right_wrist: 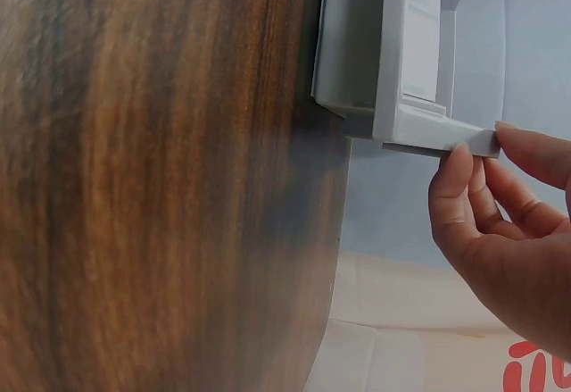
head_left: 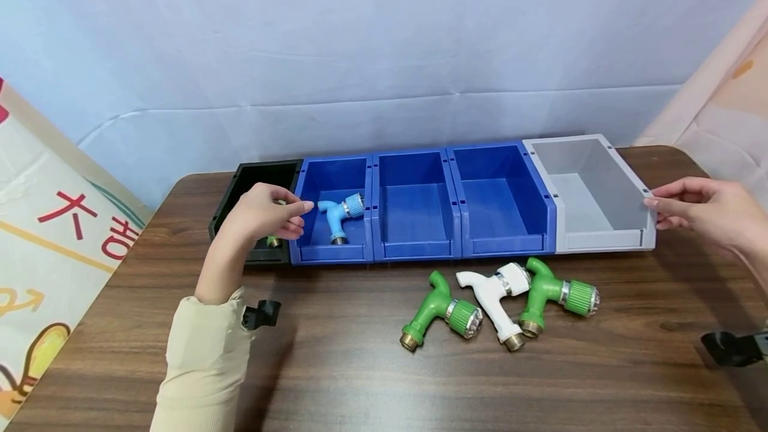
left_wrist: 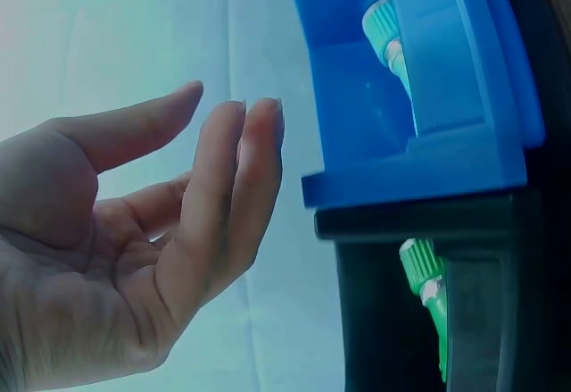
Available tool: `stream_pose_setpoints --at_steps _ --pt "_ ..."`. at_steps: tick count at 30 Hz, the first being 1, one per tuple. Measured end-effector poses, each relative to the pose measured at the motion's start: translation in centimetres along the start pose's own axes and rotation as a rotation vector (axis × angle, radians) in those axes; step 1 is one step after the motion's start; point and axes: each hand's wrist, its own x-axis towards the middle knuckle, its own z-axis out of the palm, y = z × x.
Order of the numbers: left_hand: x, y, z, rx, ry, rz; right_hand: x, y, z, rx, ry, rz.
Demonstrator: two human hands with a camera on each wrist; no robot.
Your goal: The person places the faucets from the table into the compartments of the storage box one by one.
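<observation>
My left hand (head_left: 262,214) hovers over the front of the black bin (head_left: 258,260) and the neighbouring blue bin (head_left: 312,175). In the left wrist view its thumb and fingertips stand apart with nothing between them. A light-blue tap (head_left: 341,215) lies in that blue bin. Inside the black bin a green tap (left_wrist: 426,280) shows, partly hidden by my hand and the bin front. At the far right, my right hand (head_left: 714,211) pinches the front corner of the grey bin (head_left: 606,240) between thumb and fingers; no tap shows in this bin.
Two more blue bins (head_left: 414,250) (head_left: 510,244) stand between the tap's blue bin and the grey one. In front of the row lie a green tap (head_left: 435,312), a white tap (head_left: 493,295) and another green tap (head_left: 549,295) on the wooden table (head_left: 360,365). A pale cloth hangs behind.
</observation>
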Motion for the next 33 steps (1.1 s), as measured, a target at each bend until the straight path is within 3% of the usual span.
stream_pose_setpoints --at_steps 6,9,16,20,26,33 --pt "-0.4 -0.9 -0.8 0.035 0.013 0.047 -2.8 -5.6 0.9 0.0 -0.031 0.016" --pt "-0.5 -1.4 -1.2 0.053 0.03 0.064 -3.5 -7.0 1.1 0.026 -0.04 0.02" --pt "-1.0 -2.6 -2.3 0.105 0.079 0.059 -2.5 -5.1 0.9 0.041 -0.039 -0.005" --pt "-1.4 -3.5 -3.1 0.142 0.127 0.05 -2.5 -5.1 0.9 0.036 -0.029 0.001" --pt "-1.6 -4.7 -4.2 0.114 0.161 0.044 -2.2 -4.4 0.7 0.052 -0.054 0.004" --pt "-2.0 -6.1 -5.2 0.144 0.295 -0.017 -0.9 -1.8 0.3 0.013 -0.017 0.009"
